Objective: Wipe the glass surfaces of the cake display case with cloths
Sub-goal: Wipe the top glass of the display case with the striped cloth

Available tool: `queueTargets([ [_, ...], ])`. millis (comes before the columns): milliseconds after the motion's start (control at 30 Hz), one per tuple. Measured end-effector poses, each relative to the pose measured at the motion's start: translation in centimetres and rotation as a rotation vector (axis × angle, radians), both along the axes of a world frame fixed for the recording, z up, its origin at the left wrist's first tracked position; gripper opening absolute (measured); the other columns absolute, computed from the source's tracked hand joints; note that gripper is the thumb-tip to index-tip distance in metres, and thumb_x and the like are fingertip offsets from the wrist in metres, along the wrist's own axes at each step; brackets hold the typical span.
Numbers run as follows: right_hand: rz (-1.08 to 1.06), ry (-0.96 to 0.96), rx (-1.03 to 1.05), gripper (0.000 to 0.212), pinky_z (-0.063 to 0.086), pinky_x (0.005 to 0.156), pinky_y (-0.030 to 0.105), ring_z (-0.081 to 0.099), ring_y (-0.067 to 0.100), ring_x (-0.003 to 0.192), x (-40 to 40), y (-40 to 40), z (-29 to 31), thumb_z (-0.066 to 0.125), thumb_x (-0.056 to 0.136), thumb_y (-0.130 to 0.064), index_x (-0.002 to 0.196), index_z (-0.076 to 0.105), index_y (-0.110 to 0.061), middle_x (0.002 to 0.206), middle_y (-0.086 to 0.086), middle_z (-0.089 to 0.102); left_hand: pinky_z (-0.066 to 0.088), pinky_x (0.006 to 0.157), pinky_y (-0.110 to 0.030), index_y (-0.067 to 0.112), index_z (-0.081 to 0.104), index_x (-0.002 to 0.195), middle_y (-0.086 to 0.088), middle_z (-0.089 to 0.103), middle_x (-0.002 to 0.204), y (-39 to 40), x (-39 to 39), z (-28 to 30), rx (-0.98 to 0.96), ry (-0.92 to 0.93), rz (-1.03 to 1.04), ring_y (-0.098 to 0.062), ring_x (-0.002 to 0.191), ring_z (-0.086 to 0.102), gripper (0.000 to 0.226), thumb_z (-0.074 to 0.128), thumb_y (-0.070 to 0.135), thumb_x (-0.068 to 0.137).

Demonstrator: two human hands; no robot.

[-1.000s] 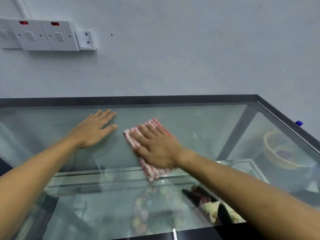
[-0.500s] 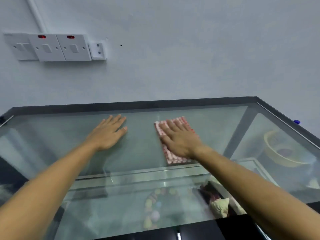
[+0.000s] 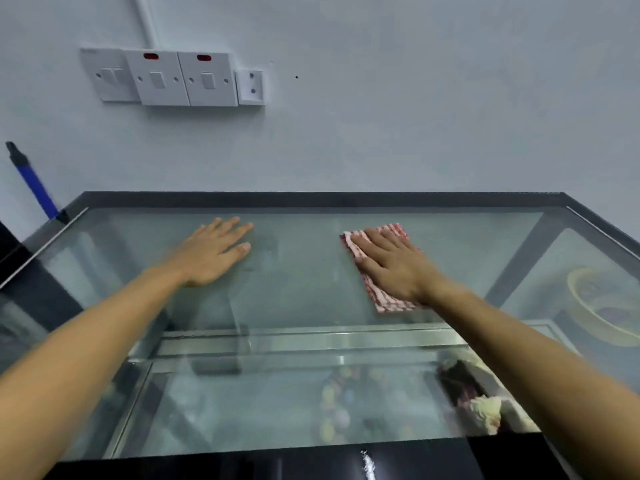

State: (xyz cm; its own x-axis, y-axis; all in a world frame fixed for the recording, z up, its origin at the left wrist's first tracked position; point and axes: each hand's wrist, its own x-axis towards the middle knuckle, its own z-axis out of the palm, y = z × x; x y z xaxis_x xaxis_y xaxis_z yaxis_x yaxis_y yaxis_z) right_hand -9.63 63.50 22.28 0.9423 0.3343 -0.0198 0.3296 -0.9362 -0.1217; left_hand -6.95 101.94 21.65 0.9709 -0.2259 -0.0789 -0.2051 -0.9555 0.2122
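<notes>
Straight, spread fingers of the right hand [image 3: 393,268] press flat on a red-and-white checked cloth [image 3: 379,292], hiding its middle; only its edges show. The left hand [image 3: 211,254] lies flat with fingers straight, well apart, on the display case's glass top [image 3: 304,282]. Beneath the glass, cakes [image 3: 479,407] and a yellowish bowl [image 3: 602,306] are blurred; both forearms run out of view.

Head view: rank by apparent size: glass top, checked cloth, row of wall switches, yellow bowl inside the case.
1. glass top
2. row of wall switches
3. checked cloth, partly covered by the right hand, and yellow bowl, cut off at the edge: too close to rank.
</notes>
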Motion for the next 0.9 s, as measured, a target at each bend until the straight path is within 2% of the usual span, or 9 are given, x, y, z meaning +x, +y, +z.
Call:
queueTargets([
  [100, -0.051, 0.026, 0.023, 0.061, -0.006, 0.129, 0.044, 0.0, 0.025, 0.16, 2.6, 7.1, -0.1, 0.015, 0.107, -0.056, 0.165, 0.007, -0.037, 0.174, 0.0, 0.003, -0.003, 0.13, -0.041, 0.045, 0.008, 0.163, 0.011, 0.0, 0.174, 0.0, 0.0, -0.3, 0.0, -0.016, -0.005, -0.019, 0.161, -0.003, 0.071, 0.012, 0.074, 0.099],
  [233, 0.301, -0.016, -0.019, 0.066, -0.005, 0.129, 0.046, 0.002, 0.025, 0.16, -4.5, 14.4, -0.1, 0.009, 0.102, -0.055, 0.165, 0.01, -0.037, 0.174, 0.002, 0.008, -0.004, 0.13, -0.037, 0.044, 0.011, 0.163, 0.012, 0.001, 0.173, 0.1, 0.1, -0.3, -0.054, -0.007, 0.021, -0.014, 0.16, -0.004, 0.053, 0.016, 0.052, 0.111],
  [367, 0.577, 0.028, 0.047, 0.056, -0.015, 0.126, 0.033, -0.013, 0.009, 0.158, -13.6, 8.0, 0.3, 0.024, 0.108, -0.057, 0.161, 0.008, -0.05, 0.173, -0.011, 0.0, -0.005, 0.129, -0.037, 0.044, 0.01, 0.163, 0.014, -0.001, 0.172, 0.0, 0.0, -0.5, -0.033, -0.014, 0.021, -0.015, 0.16, -0.005, 0.057, 0.018, 0.057, 0.108],
  [433, 0.432, 0.03, 0.041, 0.052, -0.019, 0.124, 0.025, -0.019, -0.001, 0.154, -12.3, 1.5, 0.6, 0.017, 0.108, -0.058, 0.157, -0.001, -0.057, 0.17, -0.019, -0.007, -0.004, 0.129, -0.037, 0.044, 0.01, 0.163, 0.013, -0.001, 0.173, 0.1, 0.0, -0.6, -0.026, -0.017, 0.02, -0.015, 0.161, -0.005, 0.059, 0.019, 0.059, 0.107],
  [500, 0.159, 0.046, 0.004, 0.052, -0.022, 0.119, 0.019, -0.016, -0.001, 0.155, -8.1, -5.0, 0.9, 0.001, 0.103, -0.065, 0.154, -0.007, -0.058, 0.169, -0.02, -0.008, -0.004, 0.13, -0.037, 0.045, 0.009, 0.163, 0.011, -0.001, 0.173, 0.1, 0.2, -0.6, -0.012, -0.03, 0.018, -0.016, 0.161, -0.005, 0.059, 0.02, 0.06, 0.107],
  [567, -0.063, 0.052, -0.049, 0.074, -0.018, 0.123, 0.025, -0.006, 0.01, 0.159, -3.0, -10.0, 0.6, -0.018, 0.087, -0.08, 0.156, -0.009, -0.053, 0.171, -0.013, -0.004, -0.003, 0.13, -0.038, 0.046, 0.009, 0.163, 0.011, -0.001, 0.174, 0.1, 0.4, -0.8, 0.002, -0.031, 0.021, -0.016, 0.161, -0.005, 0.059, 0.02, 0.061, 0.107],
  [633, -0.281, 0.047, 0.001, 0.093, -0.006, 0.129, 0.039, 0.001, 0.018, 0.16, 2.3, -12.5, -0.1, -0.015, 0.079, -0.088, 0.161, -0.001, -0.048, 0.174, -0.006, 0.003, -0.003, 0.13, -0.038, 0.048, 0.008, 0.162, 0.013, -0.002, 0.173, 0.1, 0.5, -0.8, -0.001, -0.026, 0.02, -0.015, 0.161, -0.005, 0.059, 0.02, 0.062, 0.106],
  [767, -0.472, 0.013, 0.01, 0.073, -0.003, 0.128, 0.052, 0.008, 0.031, 0.159, 9.5, -5.7, 0.5, 0.003, 0.094, -0.064, 0.163, 0.011, -0.041, 0.174, 0.001, 0.009, -0.003, 0.13, -0.036, 0.049, 0.008, 0.162, 0.015, -0.003, 0.172, 0.1, 0.3, -0.6, 0.003, -0.032, 0.022, -0.012, 0.16, -0.005, 0.059, 0.019, 0.063, 0.106],
  [900, -0.252, 0.001, 0.021, 0.064, -0.004, 0.127, 0.054, 0.01, 0.032, 0.159, 12.8, 7.9, 0.6, 0.01, 0.103, -0.055, 0.164, 0.016, -0.033, 0.173, 0.007, 0.011, -0.004, 0.13, -0.036, 0.049, 0.008, 0.162, 0.017, -0.004, 0.172, 0.0, 0.3, -0.6, 0.008, -0.02, 0.019, -0.012, 0.16, -0.007, 0.059, 0.02, 0.063, 0.106],
])
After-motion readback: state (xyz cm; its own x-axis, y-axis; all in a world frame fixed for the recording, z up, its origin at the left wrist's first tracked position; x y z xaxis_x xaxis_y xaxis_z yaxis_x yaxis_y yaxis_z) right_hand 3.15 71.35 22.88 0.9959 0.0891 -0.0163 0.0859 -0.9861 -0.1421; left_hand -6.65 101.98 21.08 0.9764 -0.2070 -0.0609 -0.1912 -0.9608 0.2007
